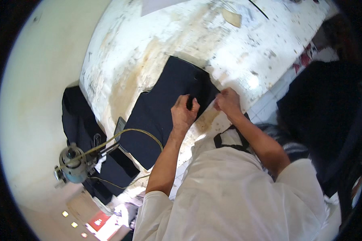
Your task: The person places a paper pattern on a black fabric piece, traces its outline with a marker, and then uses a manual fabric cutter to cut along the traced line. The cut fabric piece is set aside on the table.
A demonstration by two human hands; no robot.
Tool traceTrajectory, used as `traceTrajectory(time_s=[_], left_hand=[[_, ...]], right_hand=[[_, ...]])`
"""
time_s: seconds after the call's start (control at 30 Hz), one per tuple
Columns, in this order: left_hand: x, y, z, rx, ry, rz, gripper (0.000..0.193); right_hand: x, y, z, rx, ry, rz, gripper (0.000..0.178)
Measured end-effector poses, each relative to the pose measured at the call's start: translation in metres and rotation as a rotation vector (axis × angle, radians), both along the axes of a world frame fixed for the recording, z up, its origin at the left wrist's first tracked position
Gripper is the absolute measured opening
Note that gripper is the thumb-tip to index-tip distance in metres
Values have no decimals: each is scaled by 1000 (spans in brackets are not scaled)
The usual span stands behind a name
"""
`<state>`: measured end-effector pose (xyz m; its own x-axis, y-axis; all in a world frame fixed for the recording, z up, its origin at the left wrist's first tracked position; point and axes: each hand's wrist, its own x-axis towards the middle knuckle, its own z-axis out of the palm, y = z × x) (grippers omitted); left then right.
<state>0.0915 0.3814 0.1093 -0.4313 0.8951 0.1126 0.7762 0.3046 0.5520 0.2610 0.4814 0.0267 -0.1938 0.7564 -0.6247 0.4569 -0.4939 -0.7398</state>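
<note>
A dark navy fabric piece (165, 98) lies spread over the worn white table, with a notch in its left edge. My left hand (184, 114) is over the near part of this cloth, fingers curled and thumb apart, a dark gap between them. I see nothing held in it. At the cloth's right corner, my right hand (228, 102) has its fingers pinched together on the edge. Its fingertips are partly hidden.
A cutting machine (74, 164) with a yellowish cord (142, 131) stands at the left. More dark cloth (78, 112) lies beside it on the table (149, 44). A tan scrap (232, 17) is at the far side. Dark fabric (321, 108) hangs at the right.
</note>
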Motion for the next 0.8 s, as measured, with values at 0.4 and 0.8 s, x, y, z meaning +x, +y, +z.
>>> traceTrajectory(time_s=[0.4,0.8], left_hand=[[27,-31,17,186,141,153,28],[-52,-201,-10,-116,305,906,38]], right_hand=[[-41,46,75,-415,479,66,61],[-129,-3,162,125,348,653,59]])
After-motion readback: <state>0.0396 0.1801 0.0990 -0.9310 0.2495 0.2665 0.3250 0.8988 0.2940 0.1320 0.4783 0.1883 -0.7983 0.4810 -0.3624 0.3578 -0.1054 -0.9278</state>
